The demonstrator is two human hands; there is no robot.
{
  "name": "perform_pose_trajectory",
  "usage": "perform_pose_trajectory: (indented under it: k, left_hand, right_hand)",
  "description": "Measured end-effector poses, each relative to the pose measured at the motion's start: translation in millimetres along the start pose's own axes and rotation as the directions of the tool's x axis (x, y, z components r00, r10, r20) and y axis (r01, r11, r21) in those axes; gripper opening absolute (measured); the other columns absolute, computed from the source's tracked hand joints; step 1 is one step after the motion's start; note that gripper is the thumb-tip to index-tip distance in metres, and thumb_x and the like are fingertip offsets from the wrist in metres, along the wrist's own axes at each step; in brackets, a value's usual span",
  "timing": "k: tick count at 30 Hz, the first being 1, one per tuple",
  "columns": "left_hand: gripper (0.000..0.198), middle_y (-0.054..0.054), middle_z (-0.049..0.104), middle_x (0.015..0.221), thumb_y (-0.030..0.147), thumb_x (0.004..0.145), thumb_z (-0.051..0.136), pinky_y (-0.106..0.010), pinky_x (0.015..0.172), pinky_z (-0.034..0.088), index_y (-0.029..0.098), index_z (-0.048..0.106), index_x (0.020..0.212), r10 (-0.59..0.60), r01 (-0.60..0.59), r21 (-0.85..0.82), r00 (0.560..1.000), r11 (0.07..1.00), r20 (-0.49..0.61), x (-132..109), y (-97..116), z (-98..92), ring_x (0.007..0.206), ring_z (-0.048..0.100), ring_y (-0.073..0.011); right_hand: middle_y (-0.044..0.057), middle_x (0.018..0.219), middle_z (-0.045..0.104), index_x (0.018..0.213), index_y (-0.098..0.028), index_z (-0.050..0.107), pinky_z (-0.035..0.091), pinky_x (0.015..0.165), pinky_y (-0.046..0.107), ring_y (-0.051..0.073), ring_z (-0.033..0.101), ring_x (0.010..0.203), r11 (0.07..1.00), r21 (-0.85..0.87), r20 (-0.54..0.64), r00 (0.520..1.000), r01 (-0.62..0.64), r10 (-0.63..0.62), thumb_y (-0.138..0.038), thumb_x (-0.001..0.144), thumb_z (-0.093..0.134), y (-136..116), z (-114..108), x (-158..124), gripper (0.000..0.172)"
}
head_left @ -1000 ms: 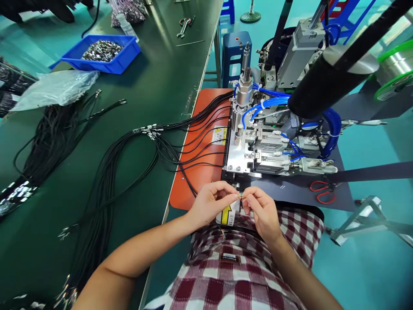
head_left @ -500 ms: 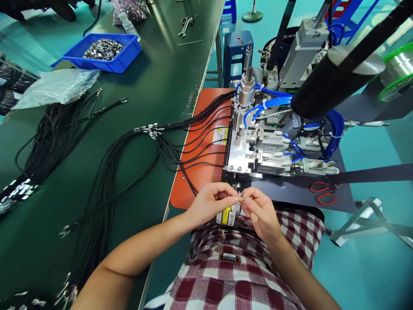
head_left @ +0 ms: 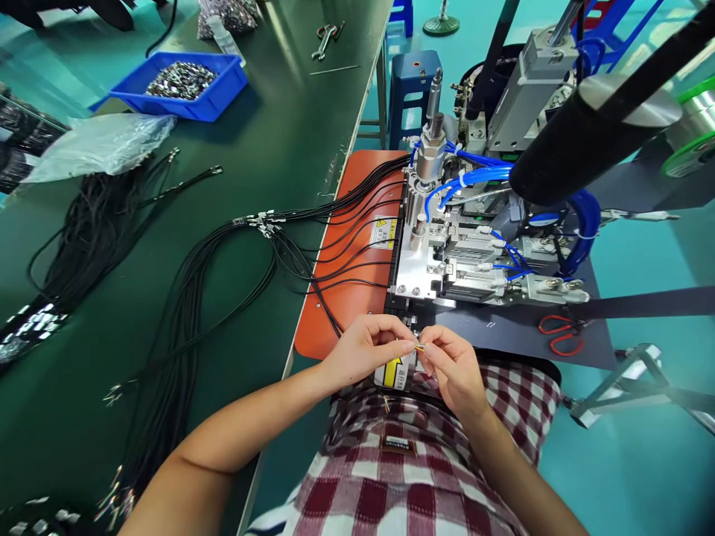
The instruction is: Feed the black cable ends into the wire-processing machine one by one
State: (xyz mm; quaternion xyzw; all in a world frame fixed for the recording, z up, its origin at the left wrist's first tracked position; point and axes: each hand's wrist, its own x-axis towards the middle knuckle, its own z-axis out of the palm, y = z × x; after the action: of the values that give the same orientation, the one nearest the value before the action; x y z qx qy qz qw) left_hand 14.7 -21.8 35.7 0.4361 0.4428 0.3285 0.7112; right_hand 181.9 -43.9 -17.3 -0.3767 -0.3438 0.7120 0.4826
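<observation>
Over the front edge of the machine, my left hand [head_left: 375, 348] and my right hand [head_left: 453, 366] meet fingertip to fingertip. Between them show the thin colored wires [head_left: 418, 347] of a cable end, pinched by both hands. The rest of that cable is hidden by my fingers. Beneath my hands lies a yellow arrow label [head_left: 394, 372]. Several black cables [head_left: 357, 262] cross an orange plate [head_left: 313, 327] and run into the metal machine [head_left: 416, 272], just beyond my hands.
A long bundle of black cables [head_left: 190, 298] lies on the green table [head_left: 279, 134]. A blue tray [head_left: 209, 108] of metal parts, a plastic bag [head_left: 106, 145] and a wrench [head_left: 322, 49] are farther back. Red-handled scissors [head_left: 567, 335] lie at the right.
The view has shifted slightly. Both hands keep nearly the same pose, fingertips together at the wires.
</observation>
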Motion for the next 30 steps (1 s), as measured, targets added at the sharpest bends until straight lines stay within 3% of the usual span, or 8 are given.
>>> perform_pose_trajectory:
  k: [8,13,19,25,30]
  left_hand:
    - [0.022,0.002,0.055,0.06,0.031,0.073,0.073,-0.018,0.047,0.03,0.011,0.067,0.075,-0.063,0.058,0.073,0.996,0.996,0.065,2,2,-2.2,0.051,0.041,-0.0052]
    - [0.022,0.002,0.053,0.059,0.032,0.073,0.071,-0.019,0.047,0.029,0.011,0.066,0.074,-0.066,0.062,0.129,0.997,0.99,0.028,1,-3,0.6,0.051,0.039,-0.006]
    - [0.018,-0.002,0.06,0.067,0.028,0.074,0.069,-0.021,0.053,0.037,0.011,0.066,0.073,0.025,-0.009,0.15,0.994,0.989,-0.108,2,-6,4.8,0.058,0.05,-0.0092]
    - [0.015,-0.004,0.063,0.072,0.025,0.075,0.067,-0.022,0.059,0.043,0.01,0.065,0.073,0.045,-0.016,0.18,0.986,0.984,-0.158,3,-7,7.1,0.063,0.054,-0.0108]
    - [0.016,-0.003,0.063,0.07,0.026,0.074,0.067,-0.021,0.057,0.042,0.011,0.064,0.073,0.036,-0.009,0.18,0.988,0.984,-0.148,3,-7,7.1,0.062,0.054,-0.0101]
  right_hand:
    - [-0.005,0.056,0.046,0.076,-0.019,0.057,0.029,0.043,0.022,0.007,0.036,0.045,0.991,-0.121,0.117,0.991,-0.057,0.071,-0.035,0.085,0.064,-6,-8,4,0.02]
    - [-0.005,0.061,0.046,0.076,-0.019,0.056,0.031,0.043,0.022,0.007,0.036,0.045,0.981,-0.177,0.184,0.976,-0.083,0.116,-0.037,0.085,0.063,-13,-13,8,0.022]
    - [-0.003,0.062,0.05,0.082,-0.02,0.058,0.038,0.05,0.025,0.01,0.044,0.05,0.952,-0.306,0.052,0.999,0.013,0.003,-0.036,0.089,0.058,-13,-13,4,0.018]
    - [-0.001,0.068,0.052,0.08,-0.021,0.054,0.04,0.057,0.027,0.013,0.048,0.058,0.784,-0.61,0.057,0.993,0.118,-0.105,-0.033,0.094,0.048,-16,-5,-3,0.02]
    - [0.0,0.069,0.051,0.075,-0.021,0.051,0.037,0.06,0.029,0.015,0.046,0.062,0.688,-0.692,0.128,0.975,0.218,-0.181,-0.025,0.093,0.049,-18,-1,1,0.018]
